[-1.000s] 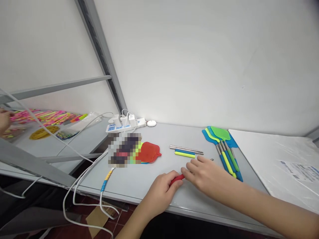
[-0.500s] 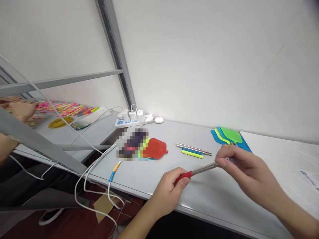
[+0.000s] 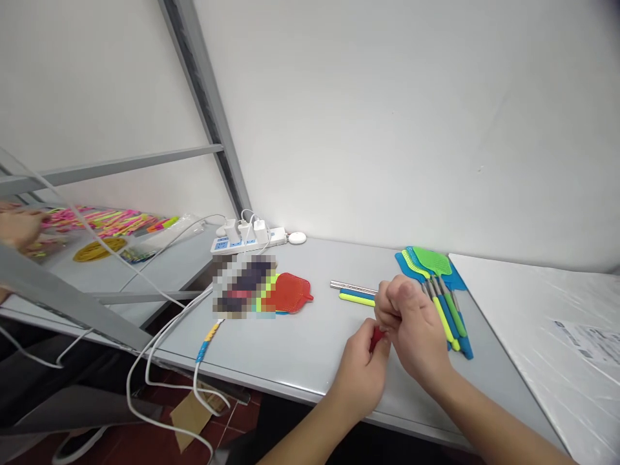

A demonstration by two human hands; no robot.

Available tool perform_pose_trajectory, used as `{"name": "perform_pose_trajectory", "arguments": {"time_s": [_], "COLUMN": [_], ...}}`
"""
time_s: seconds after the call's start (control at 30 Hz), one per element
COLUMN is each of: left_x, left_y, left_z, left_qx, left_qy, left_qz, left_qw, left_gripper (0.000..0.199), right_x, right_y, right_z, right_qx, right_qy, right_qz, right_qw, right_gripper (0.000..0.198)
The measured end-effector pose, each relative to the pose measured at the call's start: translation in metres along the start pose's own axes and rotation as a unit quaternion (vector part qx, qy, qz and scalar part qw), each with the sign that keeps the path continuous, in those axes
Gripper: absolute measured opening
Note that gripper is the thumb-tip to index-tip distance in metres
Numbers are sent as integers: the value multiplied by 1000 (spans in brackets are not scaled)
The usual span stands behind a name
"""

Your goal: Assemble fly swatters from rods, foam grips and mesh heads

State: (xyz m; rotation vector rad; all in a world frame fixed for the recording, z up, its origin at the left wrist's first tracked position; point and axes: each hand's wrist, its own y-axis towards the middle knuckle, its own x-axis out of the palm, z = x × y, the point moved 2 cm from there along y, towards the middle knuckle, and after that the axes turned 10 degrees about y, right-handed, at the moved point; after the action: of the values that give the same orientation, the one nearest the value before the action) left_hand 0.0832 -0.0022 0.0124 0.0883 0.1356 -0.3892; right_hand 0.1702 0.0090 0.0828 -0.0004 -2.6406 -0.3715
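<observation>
My left hand [image 3: 359,371] is closed around a red fly swatter handle [image 3: 376,337], of which only a small part shows. Pressed right against its upper end, my right hand [image 3: 415,329] makes a fist; the metal rod of the handle is hidden inside it. Just behind the fist lie loose metal rods [image 3: 352,287] and a yellow handle [image 3: 356,298], with a blue one beside it, all partly covered. To the right rests a fanned pile of fly swatters [image 3: 433,259] with green, yellow and blue handles. Left of the hands is a red swatter head [image 3: 292,294] on others.
A power strip [image 3: 278,237] with chargers stands by the wall, its white cables hanging over the table's front edge. A blurred-out object [image 3: 247,284] lies near it. White wrapped sheets [image 3: 523,303] cover the right side. At far left, another person's hand [image 3: 22,227] is by pink-yellow pieces.
My right hand has moved left and down along the metal rod and closed into a fist against the left hand. The swatter handles at the right have come into sight.
</observation>
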Motion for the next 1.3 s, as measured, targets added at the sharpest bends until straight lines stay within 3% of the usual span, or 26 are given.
{"name": "perform_pose_trajectory", "arguments": {"time_s": [0.2,0.43,0.6,0.97,1.3], "left_x": [3,3,5,9,7], "left_y": [-1,0,1,2,-1], "left_z": [2,0,2,-8,3], "left_qx": [-27,-62,-67,-68,-38], "left_qy": [-70,-171,-202,-226,-189], "left_qz": [2,-9,2,45,54], "left_qw": [997,983,977,971,980], "left_gripper": [24,10,11,9,11], "right_x": [-3,3,1,-1,-8], "right_y": [-3,-4,-2,-7,-16], "right_z": [9,18,26,38,43], "right_qx": [26,60,70,63,20], "right_qy": [-35,-50,-69,-99,-86], "right_qz": [-9,-10,-13,-37,-26], "right_qw": [999,997,995,992,996], "right_gripper": [44,47,46,42,38]}}
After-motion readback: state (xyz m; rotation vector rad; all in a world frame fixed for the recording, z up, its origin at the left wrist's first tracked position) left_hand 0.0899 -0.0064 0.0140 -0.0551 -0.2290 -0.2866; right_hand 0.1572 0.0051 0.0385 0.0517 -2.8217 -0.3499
